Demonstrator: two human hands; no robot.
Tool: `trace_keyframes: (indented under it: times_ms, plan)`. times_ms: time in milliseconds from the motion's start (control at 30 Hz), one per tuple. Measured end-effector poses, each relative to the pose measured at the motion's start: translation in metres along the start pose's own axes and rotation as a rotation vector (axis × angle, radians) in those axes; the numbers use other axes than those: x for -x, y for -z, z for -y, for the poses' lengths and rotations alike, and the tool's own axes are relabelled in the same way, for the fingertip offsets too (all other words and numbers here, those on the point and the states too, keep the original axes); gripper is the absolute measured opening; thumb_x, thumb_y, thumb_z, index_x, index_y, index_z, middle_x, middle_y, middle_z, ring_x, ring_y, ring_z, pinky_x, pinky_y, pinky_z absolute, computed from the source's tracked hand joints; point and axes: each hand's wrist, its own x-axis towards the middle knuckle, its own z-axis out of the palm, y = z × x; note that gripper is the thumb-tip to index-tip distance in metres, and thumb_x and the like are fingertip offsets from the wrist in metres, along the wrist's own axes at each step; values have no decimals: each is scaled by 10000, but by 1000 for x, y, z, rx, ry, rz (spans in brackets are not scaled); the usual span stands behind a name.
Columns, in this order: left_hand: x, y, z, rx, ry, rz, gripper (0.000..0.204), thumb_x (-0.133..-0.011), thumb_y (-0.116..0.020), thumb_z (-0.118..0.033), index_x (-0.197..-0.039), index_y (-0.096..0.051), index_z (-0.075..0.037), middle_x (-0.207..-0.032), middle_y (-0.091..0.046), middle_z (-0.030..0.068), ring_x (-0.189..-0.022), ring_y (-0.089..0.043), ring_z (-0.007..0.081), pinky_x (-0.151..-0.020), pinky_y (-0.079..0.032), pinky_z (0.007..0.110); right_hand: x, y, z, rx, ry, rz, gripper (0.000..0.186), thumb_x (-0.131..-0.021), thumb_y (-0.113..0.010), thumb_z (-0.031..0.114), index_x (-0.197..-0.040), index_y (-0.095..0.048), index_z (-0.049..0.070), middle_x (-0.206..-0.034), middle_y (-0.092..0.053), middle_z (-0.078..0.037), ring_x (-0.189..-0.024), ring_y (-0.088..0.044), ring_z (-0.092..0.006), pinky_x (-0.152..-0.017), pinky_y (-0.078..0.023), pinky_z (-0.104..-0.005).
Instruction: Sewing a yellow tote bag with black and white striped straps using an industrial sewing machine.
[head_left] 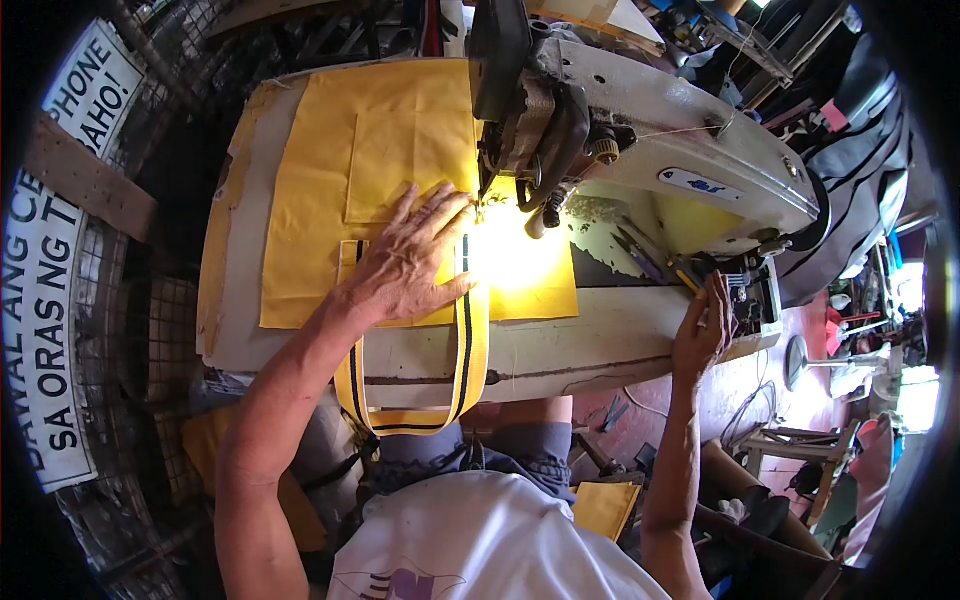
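My left hand (410, 250) lies flat with fingers spread on a yellow fabric panel (310, 160), close to the sewing machine's needle area (480, 205). A square patch of the same fabric (400, 150) lies on the panel. Beneath that hand runs a yellow strap (472, 350) with a dark stripe; its loop hangs over the table's front edge. My right hand (705, 325) is at the right end of the machine bed, fingers extended and apart, beside a small metal part (738, 290). Nothing shows in its grasp, though its palm side is partly hidden.
The sewing machine arm (680, 120) spans the upper right, its lamp glaring on the fabric. Slim hand tools (645, 258) lie under the arm. A folded yellow piece (606, 508) is below the table by my right side. Wire mesh with signs (60, 330) stands at left.
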Motion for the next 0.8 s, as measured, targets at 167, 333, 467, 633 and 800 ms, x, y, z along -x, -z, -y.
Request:
trace_keyframes:
  times_ms: [167,333,467,633,800]
  plan:
    - [3,1,-3,4,-25,-1,704,-910,-607,-454,-1397,-470,36,-1485,-420,194,-1450,-337,362,-1216,-204,562,1,0,0,54,-5,-23,262,-985,-592,68,-1226,-693,44,-1315,-663,-118,-1168,-644,-263,-936,-493,-362]
    - [8,2,-7,-22,-20,-6,719,-921,-581,-472,-1425,-454,25,-1503,-416,182,-1455,-336,346,-1217,-203,553,-2,3,9,63,6,3,324,-986,-597,94,-1302,-637,36,-1364,-624,-136,-1232,-599,-283,-1005,-454,-390]
    - [7,1,-6,-23,-15,10,731,-923,-569,-481,-1438,-444,22,-1507,-415,182,-1455,-337,340,-1221,-199,544,-22,8,3,56,116,-113,485,-985,-604,126,-1443,-481,31,-1463,-504,-189,-1352,-474,-352,-1104,-365,-450]
    - [4,-1,-3,-13,-8,2,728,-916,-583,-473,-1433,-446,21,-1507,-411,189,-1459,-329,339,-1226,-188,544,-113,40,-34,88,250,-287,428,-997,-604,181,-1388,-539,20,-1398,-552,-207,-1309,-512,-372,-1085,-399,-463]
    - [0,-2,1,-4,19,22,712,-900,-616,-441,-1423,-457,15,-1508,-403,189,-1462,-323,334,-1237,-175,533,-252,56,-100,171,211,-150,376,-1023,-553,303,-1295,-627,54,-1324,-613,-190,-1214,-586,-368,-1033,-444,-434]
